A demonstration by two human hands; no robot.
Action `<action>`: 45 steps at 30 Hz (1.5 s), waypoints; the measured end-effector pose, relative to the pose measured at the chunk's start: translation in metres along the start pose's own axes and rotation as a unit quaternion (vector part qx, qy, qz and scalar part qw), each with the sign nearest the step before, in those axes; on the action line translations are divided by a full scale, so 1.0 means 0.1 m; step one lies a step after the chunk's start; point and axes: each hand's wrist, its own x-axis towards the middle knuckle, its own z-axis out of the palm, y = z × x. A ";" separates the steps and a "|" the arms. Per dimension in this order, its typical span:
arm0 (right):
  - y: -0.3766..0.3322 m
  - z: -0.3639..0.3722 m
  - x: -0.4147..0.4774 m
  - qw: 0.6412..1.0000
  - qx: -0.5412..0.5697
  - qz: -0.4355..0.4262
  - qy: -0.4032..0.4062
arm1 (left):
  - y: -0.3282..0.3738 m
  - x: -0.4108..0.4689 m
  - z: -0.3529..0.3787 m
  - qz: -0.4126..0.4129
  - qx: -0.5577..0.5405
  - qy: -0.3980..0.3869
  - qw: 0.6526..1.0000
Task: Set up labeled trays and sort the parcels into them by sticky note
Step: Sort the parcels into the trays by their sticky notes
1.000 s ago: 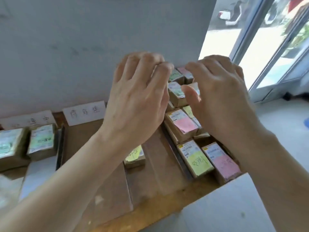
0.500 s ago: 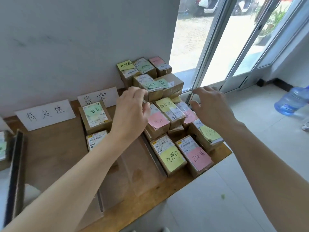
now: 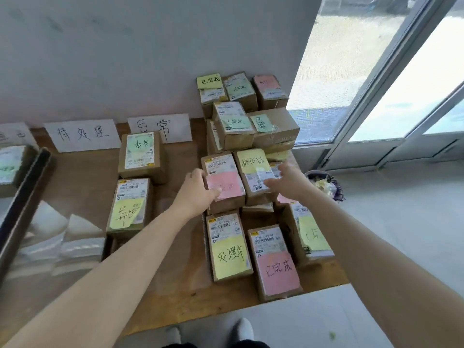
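A pile of brown parcels with sticky notes fills the right end of the wooden table [image 3: 180,292]. My left hand [image 3: 198,189] grips the left edge of a pink-note parcel [image 3: 227,183] in the middle row, thumb lying on the note. My right hand [image 3: 288,179] hovers with spread fingers over the neighbouring yellow-note parcel [image 3: 252,163]. Two white paper labels [image 3: 82,135] [image 3: 160,128] lean on the wall. Below the right label lie a green-note parcel [image 3: 140,154] and a yellow-note parcel [image 3: 130,207].
Nearer me lie a yellow-note parcel [image 3: 229,249], a pink-note parcel [image 3: 276,264] and another yellow-note parcel [image 3: 311,234] at the table's right edge. Clear plastic trays [image 3: 75,242] and a black bar [image 3: 22,197] sit left. A waste bin [image 3: 326,184] stands on the floor.
Both hands dropped from the back stack to the middle row. My left hand moved onto the pink-note parcel and my right hand came over the yellow-note one.
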 end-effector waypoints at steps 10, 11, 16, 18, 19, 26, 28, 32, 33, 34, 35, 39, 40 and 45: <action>0.19 0.05 0.51 0.979 0.121 0.051 -0.159 | -0.09 0.19 0.27 -0.147 -0.138 -0.054 0.978; 0.19 0.04 0.53 0.974 0.137 0.060 -0.168 | -0.09 0.19 0.27 -0.151 -0.153 -0.059 0.975; 0.17 0.00 0.59 0.960 0.200 0.103 -0.169 | -0.06 0.21 0.33 -0.166 -0.217 -0.063 0.960; 0.18 -0.05 0.58 0.957 0.210 0.100 -0.175 | -0.05 0.21 0.34 -0.171 -0.256 -0.064 0.949; 0.19 -0.07 0.58 0.955 0.214 0.095 -0.180 | -0.05 0.21 0.34 -0.172 -0.271 -0.067 0.945; 0.15 -0.20 0.43 0.962 0.203 0.056 -0.171 | -0.03 0.13 0.23 -0.168 -0.318 -0.082 0.930; 0.07 -0.22 0.37 0.966 0.197 0.046 -0.164 | -0.04 0.08 0.10 -0.162 -0.328 -0.079 0.927; -0.21 -0.19 0.15 0.970 0.194 0.018 -0.148 | -0.08 -0.03 -0.19 -0.143 -0.356 -0.068 0.921; -0.30 -0.17 0.09 0.970 0.199 0.011 -0.142 | -0.10 -0.06 -0.29 -0.136 -0.364 -0.063 0.919; -0.40 -0.15 0.02 0.970 0.201 0.003 -0.135 | -0.12 -0.10 -0.39 -0.129 -0.370 -0.059 0.918; -0.50 -0.11 -0.05 0.971 0.203 -0.005 -0.129 | -0.16 -0.14 -0.51 -0.122 -0.372 -0.055 0.919; -0.96 0.11 -0.30 0.974 0.191 -0.032 -0.114 | -0.41 -0.33 -1.01 -0.096 -0.372 -0.048 0.922; -1.08 0.19 -0.36 0.975 0.188 -0.040 -0.113 | -0.49 -0.38 -1.14 -0.088 -0.373 -0.047 0.922; -1.71 0.61 -0.61 0.967 0.214 -0.059 -0.126 | -0.97 -0.59 -1.74 -0.065 -0.401 -0.027 0.913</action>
